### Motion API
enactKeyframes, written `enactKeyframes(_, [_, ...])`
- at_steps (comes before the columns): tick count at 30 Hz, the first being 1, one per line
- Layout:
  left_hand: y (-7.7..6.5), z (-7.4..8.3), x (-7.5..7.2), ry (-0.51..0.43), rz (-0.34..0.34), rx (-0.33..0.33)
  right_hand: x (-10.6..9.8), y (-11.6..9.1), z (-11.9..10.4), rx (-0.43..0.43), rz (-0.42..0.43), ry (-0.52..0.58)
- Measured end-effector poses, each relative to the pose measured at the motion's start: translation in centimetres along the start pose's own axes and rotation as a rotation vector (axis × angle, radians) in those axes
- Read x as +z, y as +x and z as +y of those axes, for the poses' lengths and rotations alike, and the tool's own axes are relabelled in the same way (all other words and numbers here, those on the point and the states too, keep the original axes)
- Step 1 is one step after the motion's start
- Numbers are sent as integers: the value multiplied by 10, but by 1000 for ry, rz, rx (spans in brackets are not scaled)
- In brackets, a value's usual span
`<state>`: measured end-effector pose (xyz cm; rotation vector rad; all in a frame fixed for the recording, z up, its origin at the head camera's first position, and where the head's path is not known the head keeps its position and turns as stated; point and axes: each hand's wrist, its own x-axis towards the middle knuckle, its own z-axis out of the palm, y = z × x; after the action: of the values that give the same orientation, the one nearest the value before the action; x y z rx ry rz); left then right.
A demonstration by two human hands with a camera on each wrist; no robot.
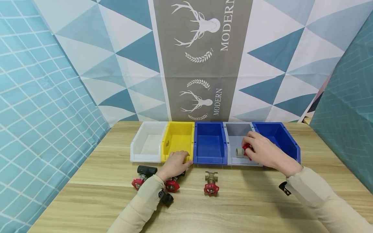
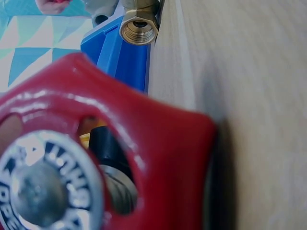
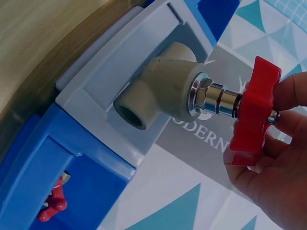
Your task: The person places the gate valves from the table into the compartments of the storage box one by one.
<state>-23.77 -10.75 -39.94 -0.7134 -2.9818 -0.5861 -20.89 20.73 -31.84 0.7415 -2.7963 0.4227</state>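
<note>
My right hand grips a stop valve by its red handwheel; thumb and fingers close round the wheel. Its pale grey plastic tee body lies at the front of the grey bin, overlapping it in the right wrist view. My left hand rests with relaxed fingers at the front rim of the yellow bin. Beneath the left wrist lies a black valve with a red handwheel, partly hidden by the hand. That red wheel fills much of the left wrist view.
Another black valve lies left of my left hand. A brass valve with a red wheel lies before the middle blue bin. The white bin is leftmost. The right blue bin holds a red-handled valve.
</note>
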Motion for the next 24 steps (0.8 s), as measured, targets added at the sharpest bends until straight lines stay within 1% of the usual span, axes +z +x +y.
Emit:
enactKeyframes(5, [0, 1, 0, -3, 0, 1, 4, 6, 5, 17, -13, 3])
enactKeyframes(12, [-1, 0, 1, -3, 2, 7, 11, 16, 11, 16, -24, -4])
enactKeyframes(24, [1, -1, 1, 4, 9, 9, 21, 24, 20, 21, -47, 7])
